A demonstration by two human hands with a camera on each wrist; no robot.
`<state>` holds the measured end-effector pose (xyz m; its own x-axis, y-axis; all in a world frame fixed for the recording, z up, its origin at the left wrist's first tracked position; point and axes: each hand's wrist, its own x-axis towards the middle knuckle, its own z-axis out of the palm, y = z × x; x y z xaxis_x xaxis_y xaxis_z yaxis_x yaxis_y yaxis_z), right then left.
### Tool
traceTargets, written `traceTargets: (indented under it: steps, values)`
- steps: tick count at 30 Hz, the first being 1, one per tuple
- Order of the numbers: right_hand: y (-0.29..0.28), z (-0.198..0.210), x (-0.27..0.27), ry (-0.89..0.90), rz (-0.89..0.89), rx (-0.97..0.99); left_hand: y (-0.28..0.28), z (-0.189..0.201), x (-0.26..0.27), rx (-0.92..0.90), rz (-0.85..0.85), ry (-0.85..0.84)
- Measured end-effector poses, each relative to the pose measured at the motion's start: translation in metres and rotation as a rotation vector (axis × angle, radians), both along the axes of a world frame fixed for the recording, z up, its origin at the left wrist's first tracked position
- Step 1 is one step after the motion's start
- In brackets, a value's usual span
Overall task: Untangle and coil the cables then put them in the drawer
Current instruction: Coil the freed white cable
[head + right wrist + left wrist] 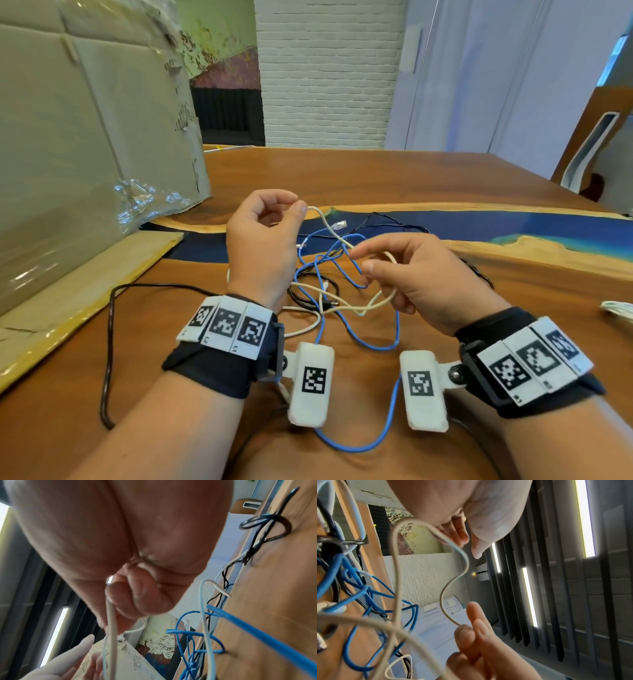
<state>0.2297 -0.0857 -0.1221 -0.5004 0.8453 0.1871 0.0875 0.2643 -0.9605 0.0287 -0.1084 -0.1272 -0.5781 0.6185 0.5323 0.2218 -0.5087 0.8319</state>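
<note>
A cream cable (323, 219) runs between both hands above a tangle on the wooden table (376, 171). My left hand (301, 209) pinches it near one end, held up at centre left. My right hand (363, 260) grips a loop of the same cable a little lower, to the right. In the left wrist view the cream cable (465, 563) snakes from my left fingers (460, 535) down to the right hand's fingertips (465, 631). The right wrist view has curled fingers (120, 596) round the cream cable (111, 622). A blue cable (356, 448) and a thick black cable (109, 342) lie knotted beneath. No drawer shows.
A big cardboard box (68, 154) wrapped in plastic stands at the left, its flap on the table. A thin black wire (394, 219) lies on the blue resin strip beyond the hands. A coiled white cable (616, 308) sits at the right edge. A clear plug (339, 225) lies behind the tangle.
</note>
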Motion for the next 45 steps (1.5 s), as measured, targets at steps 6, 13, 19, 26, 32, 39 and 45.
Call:
traceTargets:
  steps: [6,13,19,26,32,39,45]
  values:
    - [0.005,0.015,0.006,0.531,-0.158,-0.234,-0.014,0.011,0.008,0.003,-0.255,0.109]
    - [0.003,0.02,0.01,0.698,-0.114,-0.31,-0.016,0.002,0.022,-0.357,-0.489,0.372]
    - [0.006,0.02,0.016,0.749,-0.064,-0.273,-0.017,0.007,0.016,-0.422,-0.51,0.089]
    - [0.003,0.021,0.012,0.729,-0.003,-0.246,-0.015,-0.001,0.017,-0.555,-0.527,0.146]
    - [0.005,0.018,0.014,0.583,-0.022,-0.149,-0.014,0.011,0.012,-0.424,-0.485,-0.183]
    - [0.007,0.012,0.012,0.148,-0.235,0.224,-0.029,0.032,-0.012,-0.221,-0.87,-0.611]
    - [0.005,0.016,0.012,0.261,-0.174,0.281,-0.034,0.033,-0.008,-0.25,-0.933,-0.502]
